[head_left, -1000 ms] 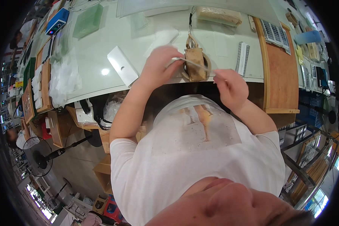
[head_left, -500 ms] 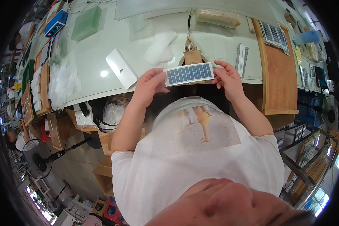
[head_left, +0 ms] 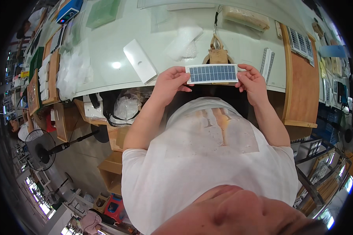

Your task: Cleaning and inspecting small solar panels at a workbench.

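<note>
A small solar panel (head_left: 212, 73), dark blue cells with a white border, is held level at the table's front edge. My left hand (head_left: 171, 83) pinches its left end between thumb and fingers. At the right end my right hand (head_left: 252, 81) grips the panel's edge with thumb and fingertips. Just behind the panel sits a tan block-shaped fixture (head_left: 218, 56) with cables leading away from it. A white box (head_left: 139, 61) lies to the left of my left hand. Slim panel strips (head_left: 267, 64) lie beyond my right hand.
Clear wrap (head_left: 184, 43) lies behind the panel. A green stack of sheets (head_left: 103, 13) and a blue device (head_left: 69, 11) stand at the far left. White plastic bags (head_left: 72, 72) hang over the left table edge. A wooden board (head_left: 302, 86) holding more panels borders the right.
The solar panel has levelled from a slight tilt, and my right fingers have closed on its right end. The whole view has shifted, with the table appearing further right.
</note>
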